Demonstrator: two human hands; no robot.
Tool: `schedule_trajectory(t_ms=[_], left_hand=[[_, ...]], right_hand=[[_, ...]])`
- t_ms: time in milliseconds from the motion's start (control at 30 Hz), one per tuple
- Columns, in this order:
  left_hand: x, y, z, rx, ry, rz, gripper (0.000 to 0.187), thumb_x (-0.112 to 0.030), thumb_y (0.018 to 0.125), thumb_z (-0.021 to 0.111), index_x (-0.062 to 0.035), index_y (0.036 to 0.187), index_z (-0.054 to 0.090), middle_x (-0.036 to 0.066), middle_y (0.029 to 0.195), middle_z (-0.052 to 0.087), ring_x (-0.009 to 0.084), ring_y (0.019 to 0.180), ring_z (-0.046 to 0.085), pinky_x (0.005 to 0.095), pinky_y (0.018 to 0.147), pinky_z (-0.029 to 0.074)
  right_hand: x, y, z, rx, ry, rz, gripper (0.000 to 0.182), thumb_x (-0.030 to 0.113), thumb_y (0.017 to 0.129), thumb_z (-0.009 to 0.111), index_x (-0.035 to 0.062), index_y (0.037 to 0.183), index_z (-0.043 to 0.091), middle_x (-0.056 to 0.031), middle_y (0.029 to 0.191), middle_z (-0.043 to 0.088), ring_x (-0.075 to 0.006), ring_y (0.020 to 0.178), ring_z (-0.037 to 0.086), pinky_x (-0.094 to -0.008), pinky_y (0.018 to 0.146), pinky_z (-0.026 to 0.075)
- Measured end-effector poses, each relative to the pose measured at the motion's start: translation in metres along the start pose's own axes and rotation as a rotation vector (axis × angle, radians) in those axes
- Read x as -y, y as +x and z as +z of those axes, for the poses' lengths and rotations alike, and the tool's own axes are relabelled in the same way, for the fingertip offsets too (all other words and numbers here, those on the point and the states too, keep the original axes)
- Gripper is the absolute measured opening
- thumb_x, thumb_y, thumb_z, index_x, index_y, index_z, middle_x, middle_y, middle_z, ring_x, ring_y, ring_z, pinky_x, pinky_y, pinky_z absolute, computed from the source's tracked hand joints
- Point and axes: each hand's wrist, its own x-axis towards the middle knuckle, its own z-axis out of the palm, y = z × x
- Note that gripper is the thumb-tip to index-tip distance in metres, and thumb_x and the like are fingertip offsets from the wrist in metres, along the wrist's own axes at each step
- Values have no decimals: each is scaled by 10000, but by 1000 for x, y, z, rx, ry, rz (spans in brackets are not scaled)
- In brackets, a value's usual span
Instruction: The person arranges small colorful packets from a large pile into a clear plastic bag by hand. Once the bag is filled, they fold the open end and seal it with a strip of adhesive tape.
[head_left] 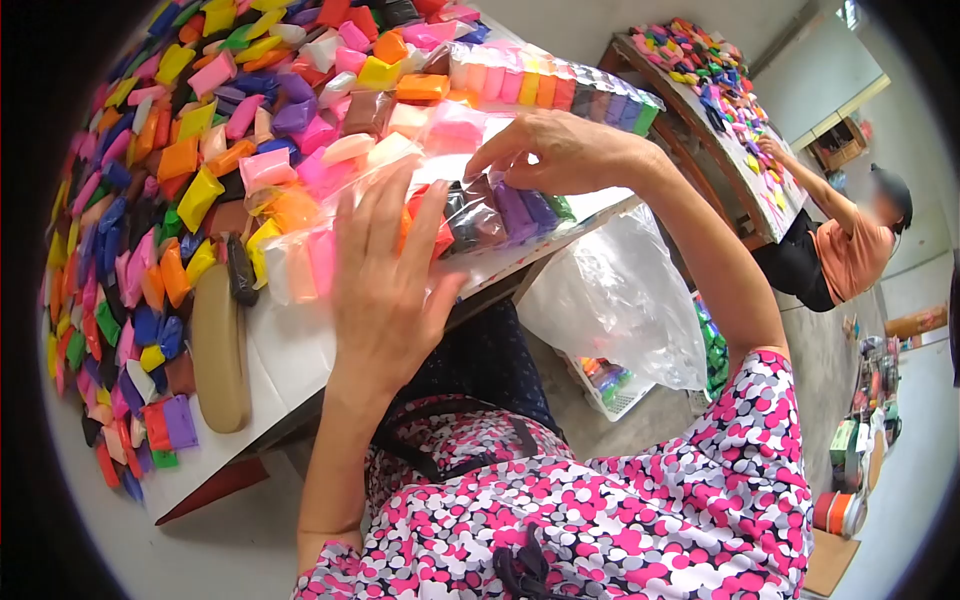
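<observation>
A clear plastic bag [305, 238] with a row of coloured packets lies at the table's front edge. My left hand [385, 270] rests flat on it, fingers stretched out, over pink and red packets. Black, brown and purple packets [515, 212] show to the right of that hand. Bent over their upper edge is my right hand [565, 150], its fingers curled and touching the row; what the fingertips pinch is hidden. Just beyond lies another filled clear bag [540, 85], its packets lined up by colour.
Loose coloured packets [200, 130] are heaped across the white table [285, 345]. A tan oblong case [220, 350] lies at the left. Below the table edge are a clear plastic sheet [620, 290] and a white basket [610, 395]. Another person [850, 250] works at a second table [690, 110].
</observation>
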Motion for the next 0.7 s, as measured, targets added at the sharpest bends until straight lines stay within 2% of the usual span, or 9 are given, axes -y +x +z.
schedule_trajectory(t_ms=[67,167,200,300,400,467,567,667,700], left_hand=[[4,-18,-21,-2,125,-2,830,-185,686,804,-116,1433,450,165,1455,402,344,1357,366,506,1144,252],[10,-31,-43,-3,315,-158,887,-212,665,823,-156,1456,427,156,1495,350,353,1389,316,522,1144,238],[13,-33,-43,26,314,-234,938,-233,655,834,-159,1478,391,157,1525,293,377,1418,251,531,1150,214],[19,-35,-39,63,238,-343,965,-252,664,838,-160,1496,357,172,1541,246,397,1432,209,530,1159,190],[23,-34,-31,3,124,-302,972,-273,689,830,-154,1511,325,191,1551,211,414,1443,170,529,1166,169],[24,-34,-30,5,141,-310,952,-290,731,803,-136,1521,296,182,1548,227,387,1453,169,505,1184,153],[24,-35,-28,12,142,-330,941,-318,761,781,-121,1529,273,181,1548,235,373,1457,174,493,1191,151],[24,-36,-28,23,113,-346,996,-311,715,813,-135,1532,272,191,1556,209,411,1451,159,516,1174,161],[24,-36,-28,26,100,-350,1024,-303,689,831,-144,1532,273,196,1560,196,430,1448,150,527,1166,164]], right_hand=[[-6,6,6,13,48,-47,322,62,901,568,72,1204,676,-114,1105,711,-191,1004,669,-358,830,528],[-12,10,10,-13,70,-138,397,16,883,547,98,1255,655,-94,1157,704,-177,1036,662,-343,823,532],[-10,12,9,16,107,-129,421,9,865,557,103,1265,651,-91,1156,704,-173,1030,661,-342,824,533],[-4,18,3,105,196,-143,494,-1,809,600,115,1288,641,-84,1153,705,-162,1007,658,-336,822,532],[-10,27,0,199,266,-214,573,17,746,679,123,1307,630,-81,1143,708,-146,971,659,-326,815,526],[-17,32,3,241,321,-222,650,41,705,738,130,1336,608,-83,1133,710,-133,943,662,-324,810,518],[-2,28,5,257,342,-125,722,49,692,766,122,1380,562,-95,1111,715,-134,913,670,-329,825,509],[-11,34,14,228,402,-235,698,135,696,757,142,1369,575,-178,1117,682,-225,916,681,-370,828,550],[-11,34,16,225,403,-229,689,142,704,757,138,1369,575,-172,1104,684,-224,910,679,-367,826,548]])
